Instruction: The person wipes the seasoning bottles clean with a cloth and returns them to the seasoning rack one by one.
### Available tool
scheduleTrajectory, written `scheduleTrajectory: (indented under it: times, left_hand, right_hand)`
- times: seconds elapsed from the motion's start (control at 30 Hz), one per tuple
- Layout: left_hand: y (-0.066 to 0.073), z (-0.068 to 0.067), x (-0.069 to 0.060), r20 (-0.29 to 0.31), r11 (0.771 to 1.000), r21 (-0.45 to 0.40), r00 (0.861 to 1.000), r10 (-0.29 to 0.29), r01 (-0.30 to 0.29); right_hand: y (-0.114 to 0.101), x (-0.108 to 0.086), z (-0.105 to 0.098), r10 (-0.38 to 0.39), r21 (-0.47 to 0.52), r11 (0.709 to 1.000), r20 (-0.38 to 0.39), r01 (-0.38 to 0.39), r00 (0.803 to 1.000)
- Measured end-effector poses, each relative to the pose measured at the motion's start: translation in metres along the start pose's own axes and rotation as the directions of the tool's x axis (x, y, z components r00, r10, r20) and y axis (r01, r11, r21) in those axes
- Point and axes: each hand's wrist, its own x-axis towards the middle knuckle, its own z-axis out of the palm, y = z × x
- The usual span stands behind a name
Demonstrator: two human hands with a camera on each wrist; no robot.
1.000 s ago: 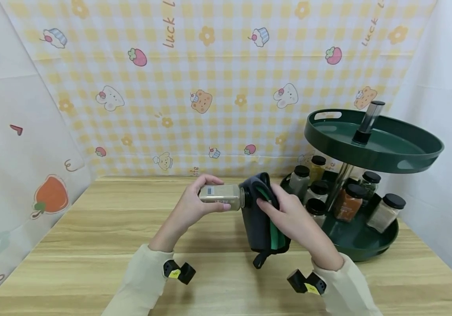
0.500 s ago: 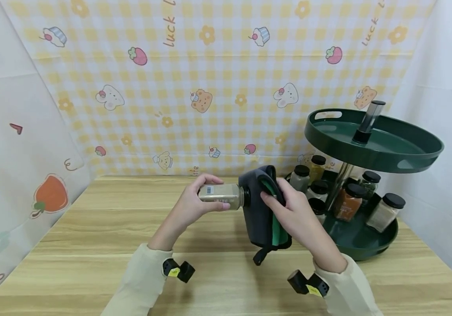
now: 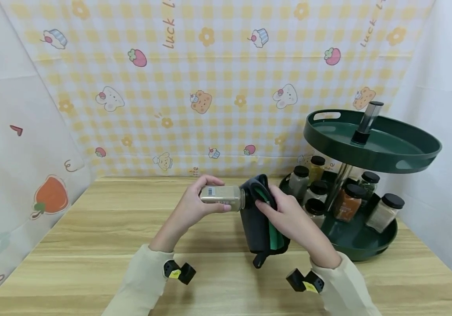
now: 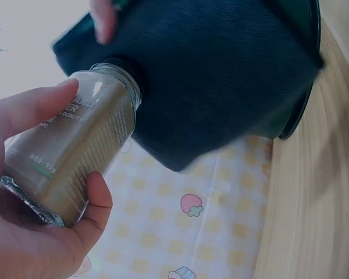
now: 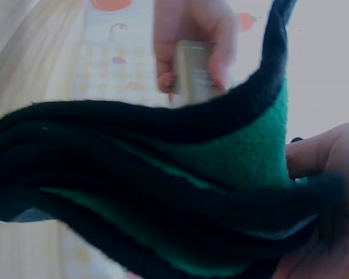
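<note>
My left hand (image 3: 194, 202) grips a glass spice jar (image 3: 222, 197) of beige powder around its body. The jar lies sideways in the air, its black-lidded end toward the right. A folded dark grey cloth (image 3: 256, 219) with black edging and a green inner side hangs from my right hand (image 3: 289, 215), pinched between thumb and fingers. The cloth presses against the jar's black lid (image 4: 128, 72) and partly covers it. In the right wrist view the green layers of the folded cloth (image 5: 238, 157) fill the middle, and the jar stands behind them.
A dark green two-tier round rack (image 3: 368, 153) stands at the right. Its lower tier carries several black-lidded spice jars, among them an orange one (image 3: 348, 204) and a pale one (image 3: 385, 213). Beneath everything is a wooden table (image 3: 91, 254), with a yellow checked backdrop (image 3: 226, 131) behind it.
My right hand and the cloth shifted slightly up and right, then came back down and left against the lid. My left hand keeps the jar almost still.
</note>
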Motion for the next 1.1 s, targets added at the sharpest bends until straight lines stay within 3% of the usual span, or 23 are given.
scheduleTrajectory:
  times: [0.1,0.2,0.5,0.63,0.83,1.0,1.1]
  left_hand:
    - [0.0,0.0,-0.001,0.002,1.0,-0.003,1.0,0.007,-0.007]
    - [-0.001,-0.001,0.0,0.001,1.0,-0.003,1.0,0.01,-0.01]
    - [-0.001,-0.003,0.001,-0.012,1.0,0.011,1.0,-0.009,0.009]
    - [-0.001,-0.002,0.001,-0.012,1.0,0.005,1.0,-0.012,0.012]
    - [-0.001,-0.001,0.0,-0.014,1.0,-0.002,1.0,-0.024,0.024]
    - [0.0,-0.001,-0.002,-0.003,1.0,-0.013,1.0,0.003,-0.003]
    - [0.002,-0.001,-0.003,0.003,1.0,-0.013,1.0,0.021,-0.021]
  right_hand:
    - [0.003,0.004,0.004,0.016,-0.035,0.999,0.032,-0.015,0.999]
    - [0.002,0.004,0.006,0.024,-0.035,0.999,0.012,-0.023,1.0]
    - [-0.015,-0.011,-0.005,-0.017,0.051,0.998,-0.168,0.026,0.986]
    - [-0.019,-0.014,-0.006,-0.011,0.064,0.998,-0.208,0.025,0.978]
    - [-0.012,-0.01,0.0,-0.015,0.04,0.999,-0.139,0.02,0.99]
    - [-0.002,-0.002,0.006,0.015,0.01,1.0,-0.036,-0.015,0.999]
    - [0.0,0.0,0.007,0.041,-0.006,0.999,-0.012,-0.041,0.999]
